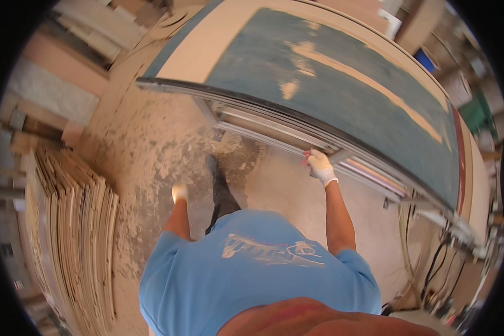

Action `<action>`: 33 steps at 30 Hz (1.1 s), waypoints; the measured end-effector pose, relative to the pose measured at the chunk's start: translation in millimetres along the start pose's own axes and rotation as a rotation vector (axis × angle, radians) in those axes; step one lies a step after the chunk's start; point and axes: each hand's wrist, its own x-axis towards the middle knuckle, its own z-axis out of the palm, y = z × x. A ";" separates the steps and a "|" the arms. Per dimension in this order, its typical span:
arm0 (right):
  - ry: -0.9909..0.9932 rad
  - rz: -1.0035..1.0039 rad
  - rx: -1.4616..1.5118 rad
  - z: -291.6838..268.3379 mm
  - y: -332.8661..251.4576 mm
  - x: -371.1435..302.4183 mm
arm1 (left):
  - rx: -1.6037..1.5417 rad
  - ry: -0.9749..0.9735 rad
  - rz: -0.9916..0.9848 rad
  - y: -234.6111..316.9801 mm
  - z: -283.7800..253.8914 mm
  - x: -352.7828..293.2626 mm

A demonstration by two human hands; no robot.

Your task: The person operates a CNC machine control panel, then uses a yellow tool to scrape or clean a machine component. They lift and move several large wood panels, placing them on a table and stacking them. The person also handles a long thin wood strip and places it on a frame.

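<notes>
My right hand [320, 167], in a white glove, is raised beside the metal frame under the front edge of a large table [252, 61]. Its fingers are curled, and a small reddish bit shows at their tips; I cannot make out what it is. My left hand [180, 193], also gloved in white, hangs low over the floor at my left side. Bright and smeared, it does not show its fingers. The tabletop is dark green-blue, with pale dusty patches and a lighter band along its left end.
A stack of thin boards [75, 224] stands on edge at the left. More boards and panels [61, 73] lie at the far left. Cables [431, 269] hang under the table's right end. A green container [477, 115] and a blue one [425, 60] stand beyond it.
</notes>
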 end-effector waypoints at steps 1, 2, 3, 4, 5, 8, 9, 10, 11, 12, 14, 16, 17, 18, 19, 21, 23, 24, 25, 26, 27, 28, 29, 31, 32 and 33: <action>0.021 -0.031 0.017 19.2 -27.7 37.1 | -0.837 0.245 -0.390 -4.1 -29.2 50.5; 0.034 -0.096 0.051 41.1 -56.3 79.9 | -1.183 0.460 -0.273 -9.9 -69.0 109.5; 0.051 -0.159 0.097 63.8 -75.1 104.4 | -1.265 0.448 -0.240 -13.4 -111.0 154.1; 0.071 -0.176 0.166 97.6 -95.3 133.4 | -1.493 0.447 -0.227 -18.0 -151.9 205.5; 0.066 -0.141 -0.021 125.7 -122.0 176.8 | -1.693 0.441 -0.190 -19.7 -196.9 255.0; 0.119 -0.233 -0.473 212.0 -185.0 281.1 | -0.804 0.863 0.013 -32.2 -312.6 377.7; 0.097 -0.227 -0.604 236.6 -203.3 308.7 | -0.795 0.689 -0.023 -35.8 -342.6 409.5; 0.040 -0.177 -0.681 266.2 -224.3 350.8 | -0.672 0.711 -0.066 -38.3 -363.3 449.1; 0.033 -0.129 -0.752 288.6 -242.1 376.5 | -0.555 0.680 -0.113 -38.0 -380.9 474.5; 0.025 -0.077 -0.718 305.7 -257.0 398.4 | -0.458 0.659 -0.166 -36.3 -391.0 496.3; 0.062 0.011 -0.678 337.5 -281.5 430.3 | -0.406 0.630 -0.186 -30.0 -396.4 526.1; 0.039 0.026 -0.627 359.6 -300.5 449.3 | -0.365 0.615 -0.199 -23.0 -396.7 541.8; 0.029 0.091 -0.552 370.6 -308.5 457.1 | -0.323 0.511 -0.208 -20.0 -396.9 546.5; 0.043 0.174 -0.514 378.5 -315.1 462.9 | -0.341 0.506 -0.221 -19.0 -398.5 548.1; 0.091 0.229 -0.466 384.6 -320.3 467.4 | -0.362 0.439 -0.228 -19.3 -401.4 549.6; 0.143 0.354 -0.371 392.1 -328.8 474.5 | -0.482 0.410 -0.264 -23.6 -411.7 552.4; 0.155 0.428 -0.271 393.4 -336.0 480.3 | -0.537 0.362 -0.262 -32.8 -424.0 558.0; 0.149 0.459 -0.220 392.5 -339.0 482.5 | -0.549 0.313 -0.256 -38.5 -429.1 562.3; 0.154 0.473 -0.193 390.9 -341.4 483.8 | -0.563 0.261 -0.255 -43.5 -432.1 567.6; 0.160 0.470 -0.153 388.6 -343.6 484.6 | -0.613 0.239 -0.252 -48.5 -434.2 574.1; 0.155 0.498 -0.125 386.1 -345.2 484.8 | -0.663 0.181 -0.246 -53.2 -434.4 581.3; 0.155 0.468 -0.092 383.3 -346.2 484.0 | -0.712 0.118 -0.246 -57.3 -433.0 587.7; 0.143 0.464 -0.066 380.4 -346.6 482.0 | -0.768 0.100 -0.226 -61.7 -430.9 593.2; 0.163 0.404 0.023 372.3 -346.5 475.3 | -0.864 0.081 -0.203 -66.4 -428.5 599.8; 0.199 0.359 0.076 366.1 -344.7 470.5 | -0.805 0.089 -0.133 -66.9 -427.7 599.3; 0.235 0.326 0.132 358.6 -341.5 463.9 | -0.839 0.109 -0.113 -67.5 -427.7 595.7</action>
